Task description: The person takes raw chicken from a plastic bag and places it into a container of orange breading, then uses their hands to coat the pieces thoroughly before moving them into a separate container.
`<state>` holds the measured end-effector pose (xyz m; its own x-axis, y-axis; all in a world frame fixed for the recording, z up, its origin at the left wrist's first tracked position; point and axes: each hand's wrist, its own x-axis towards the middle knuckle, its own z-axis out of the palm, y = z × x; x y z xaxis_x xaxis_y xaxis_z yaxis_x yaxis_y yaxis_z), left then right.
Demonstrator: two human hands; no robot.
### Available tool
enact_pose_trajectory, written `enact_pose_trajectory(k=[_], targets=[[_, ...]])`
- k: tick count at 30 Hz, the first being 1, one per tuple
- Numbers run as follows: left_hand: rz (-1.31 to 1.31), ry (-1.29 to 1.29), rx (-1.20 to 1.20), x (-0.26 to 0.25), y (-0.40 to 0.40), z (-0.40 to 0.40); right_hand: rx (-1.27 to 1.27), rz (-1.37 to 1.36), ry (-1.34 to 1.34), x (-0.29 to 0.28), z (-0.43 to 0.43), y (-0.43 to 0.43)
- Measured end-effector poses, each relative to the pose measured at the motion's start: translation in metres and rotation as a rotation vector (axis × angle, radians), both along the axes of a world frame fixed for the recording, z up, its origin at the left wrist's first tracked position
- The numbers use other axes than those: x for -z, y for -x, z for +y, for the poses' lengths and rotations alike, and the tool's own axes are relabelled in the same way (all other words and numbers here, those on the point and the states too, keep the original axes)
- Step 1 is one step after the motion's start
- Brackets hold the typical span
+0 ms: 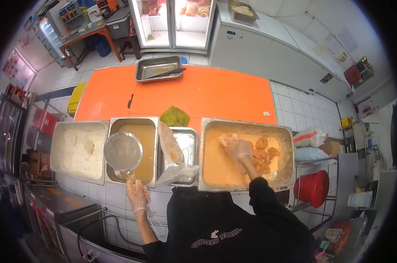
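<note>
My left hand (137,197), in a clear plastic glove with crumbs of batter on it, grips the handle of a round wire-mesh strainer (123,151). The strainer is above a steel pan (156,148) of cloudy yellowish liquid (149,136). My right hand (240,153), also gloved, reaches into a wide steel pan (291,154) spread with orange-tan breading flour (218,171). Its fingers are closed around a pale, flour-dusted piece of what looks like raw chicken (227,139). Several darker coated pieces (264,157) lie just right of that hand.
A steel pan of white flour (76,151) stands at left. Between the pans, plastic bags (172,148) partly cover a shallow metal tray (188,141). Beyond, the orange tabletop (201,92) bears a green sheet (174,116) and a tray (159,69) with dark tongs.
</note>
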<state>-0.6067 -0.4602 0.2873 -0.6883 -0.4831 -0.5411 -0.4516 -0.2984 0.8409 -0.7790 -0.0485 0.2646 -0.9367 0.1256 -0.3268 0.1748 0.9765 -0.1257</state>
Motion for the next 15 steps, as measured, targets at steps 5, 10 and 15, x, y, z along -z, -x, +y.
enact_pose_trajectory(k=[5,10,15], targets=[[0.042,0.034,0.085,0.007,-0.003,-0.023,-0.015,0.065,-0.061,-0.013,0.0,-0.001],[0.076,0.03,-0.014,0.011,-0.008,-0.009,-0.141,0.143,-0.061,-0.085,-0.027,-0.016],[0.099,-0.021,0.162,-0.012,0.004,0.006,-0.558,0.344,0.266,-0.182,-0.161,0.014]])
